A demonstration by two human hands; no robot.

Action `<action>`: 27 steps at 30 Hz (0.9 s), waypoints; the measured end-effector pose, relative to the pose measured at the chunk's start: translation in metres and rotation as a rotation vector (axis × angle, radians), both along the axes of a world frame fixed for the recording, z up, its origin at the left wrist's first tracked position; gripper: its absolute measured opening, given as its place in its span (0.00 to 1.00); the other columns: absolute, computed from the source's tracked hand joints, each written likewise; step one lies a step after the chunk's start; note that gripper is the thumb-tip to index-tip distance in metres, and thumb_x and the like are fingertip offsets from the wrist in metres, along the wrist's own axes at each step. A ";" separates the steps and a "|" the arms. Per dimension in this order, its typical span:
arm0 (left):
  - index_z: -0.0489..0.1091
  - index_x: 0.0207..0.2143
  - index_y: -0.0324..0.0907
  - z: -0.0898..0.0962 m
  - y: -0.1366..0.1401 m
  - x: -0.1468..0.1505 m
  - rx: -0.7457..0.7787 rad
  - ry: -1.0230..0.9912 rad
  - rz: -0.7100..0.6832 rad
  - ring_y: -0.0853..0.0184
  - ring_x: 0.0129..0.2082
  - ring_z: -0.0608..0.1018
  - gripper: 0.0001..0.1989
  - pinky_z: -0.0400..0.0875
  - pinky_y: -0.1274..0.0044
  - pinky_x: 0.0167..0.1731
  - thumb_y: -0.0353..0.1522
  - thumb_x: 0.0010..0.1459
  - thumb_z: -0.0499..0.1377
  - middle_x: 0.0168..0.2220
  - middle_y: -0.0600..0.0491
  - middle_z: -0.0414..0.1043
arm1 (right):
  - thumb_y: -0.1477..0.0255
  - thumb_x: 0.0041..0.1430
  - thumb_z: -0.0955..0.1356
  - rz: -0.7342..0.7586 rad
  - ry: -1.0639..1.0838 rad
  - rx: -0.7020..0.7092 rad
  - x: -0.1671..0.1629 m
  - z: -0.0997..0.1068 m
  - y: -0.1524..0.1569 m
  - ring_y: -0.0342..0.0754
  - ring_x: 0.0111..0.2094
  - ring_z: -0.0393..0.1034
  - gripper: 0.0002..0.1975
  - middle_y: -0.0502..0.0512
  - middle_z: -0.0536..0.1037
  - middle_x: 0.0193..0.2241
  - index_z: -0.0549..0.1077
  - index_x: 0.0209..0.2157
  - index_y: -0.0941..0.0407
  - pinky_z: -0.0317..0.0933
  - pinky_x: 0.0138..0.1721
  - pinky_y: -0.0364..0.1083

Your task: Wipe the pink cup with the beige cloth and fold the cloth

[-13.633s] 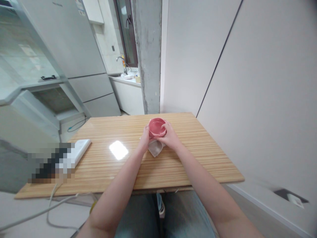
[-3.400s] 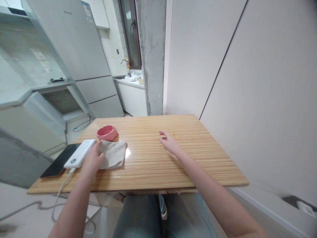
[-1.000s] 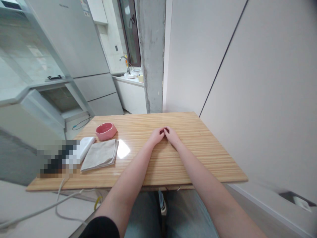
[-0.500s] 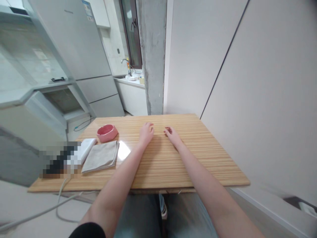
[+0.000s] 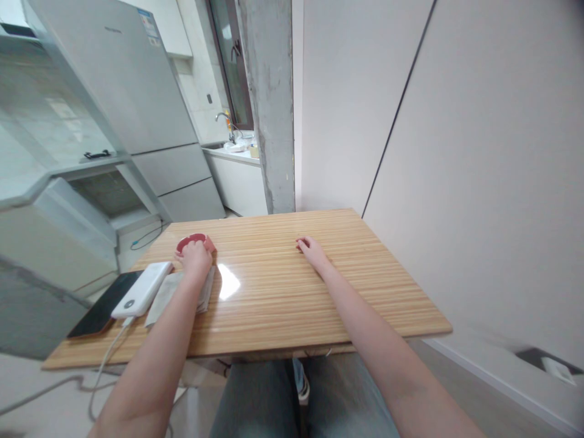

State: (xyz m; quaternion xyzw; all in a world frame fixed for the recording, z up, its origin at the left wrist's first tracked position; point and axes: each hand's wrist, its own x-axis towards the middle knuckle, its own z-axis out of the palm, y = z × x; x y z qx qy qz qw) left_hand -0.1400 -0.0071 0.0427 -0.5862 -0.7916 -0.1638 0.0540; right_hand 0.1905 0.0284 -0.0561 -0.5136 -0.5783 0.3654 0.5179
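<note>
At the left side of the table, my left hand [image 5: 195,260] is closed on the near rim of a pinkish-red ashtray [image 5: 207,242], its fingers hiding part of the front. Under my left wrist lies a folded grey-beige cloth [image 5: 165,296], partly covered by the forearm. My right hand [image 5: 311,250] rests near the middle of the wooden table [image 5: 274,292], fingers curled in loosely, with nothing seen in them.
Left of the cloth lie a white power bank [image 5: 143,289] with a cable [image 5: 108,356] plugged in and a dark flat phone or tablet [image 5: 103,307]. A wall [image 5: 456,152] stands to the right, a fridge [image 5: 118,79] and kitchen counter behind.
My left hand has moved left from the table's middle to the ashtray. My right hand stays in about the same place, its fingers more curled. The view has shifted slightly.
</note>
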 end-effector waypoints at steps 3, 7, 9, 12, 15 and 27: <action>0.68 0.42 0.33 0.002 0.002 0.024 0.024 0.056 -0.094 0.48 0.53 0.69 0.13 0.59 0.55 0.53 0.30 0.58 0.51 0.49 0.35 0.68 | 0.62 0.59 0.62 -0.036 0.036 -0.037 0.000 0.003 0.000 0.46 0.33 0.73 0.13 0.52 0.77 0.28 0.72 0.34 0.55 0.68 0.40 0.48; 0.68 0.40 0.37 0.000 -0.005 0.091 0.025 0.048 -0.457 0.54 0.50 0.71 0.10 0.58 0.60 0.55 0.29 0.59 0.50 0.45 0.40 0.71 | 0.58 0.59 0.63 -0.074 0.091 -0.021 0.000 0.007 -0.001 0.46 0.40 0.73 0.15 0.55 0.78 0.38 0.72 0.39 0.55 0.67 0.45 0.50; 0.68 0.39 0.38 -0.003 -0.015 0.129 0.021 0.031 -0.594 0.56 0.49 0.71 0.08 0.58 0.61 0.55 0.30 0.60 0.51 0.44 0.41 0.71 | 0.58 0.59 0.64 -0.061 0.122 -0.006 -0.001 0.010 -0.004 0.47 0.46 0.72 0.17 0.57 0.77 0.45 0.72 0.44 0.54 0.67 0.48 0.51; 0.67 0.39 0.39 -0.010 -0.029 0.173 0.013 0.012 -0.730 0.57 0.48 0.71 0.07 0.56 0.60 0.56 0.30 0.60 0.52 0.44 0.43 0.71 | 0.58 0.60 0.64 -0.052 0.126 0.055 -0.001 0.017 -0.011 0.48 0.52 0.68 0.20 0.58 0.74 0.51 0.71 0.49 0.53 0.63 0.53 0.51; 0.67 0.39 0.39 -0.016 -0.036 0.192 -0.004 -0.004 -0.793 0.57 0.49 0.71 0.07 0.55 0.59 0.56 0.31 0.61 0.53 0.44 0.43 0.70 | 0.59 0.58 0.65 -0.019 0.110 0.137 0.000 0.024 -0.017 0.50 0.54 0.67 0.20 0.59 0.75 0.51 0.73 0.48 0.55 0.59 0.57 0.52; 0.67 0.48 0.39 -0.026 -0.027 0.173 0.115 -0.182 -0.982 0.58 0.62 0.61 0.14 0.54 0.62 0.61 0.30 0.59 0.54 0.61 0.41 0.57 | 0.65 0.62 0.61 -0.046 -0.007 0.144 0.000 0.019 -0.015 0.49 0.54 0.68 0.18 0.59 0.75 0.51 0.72 0.49 0.56 0.57 0.59 0.52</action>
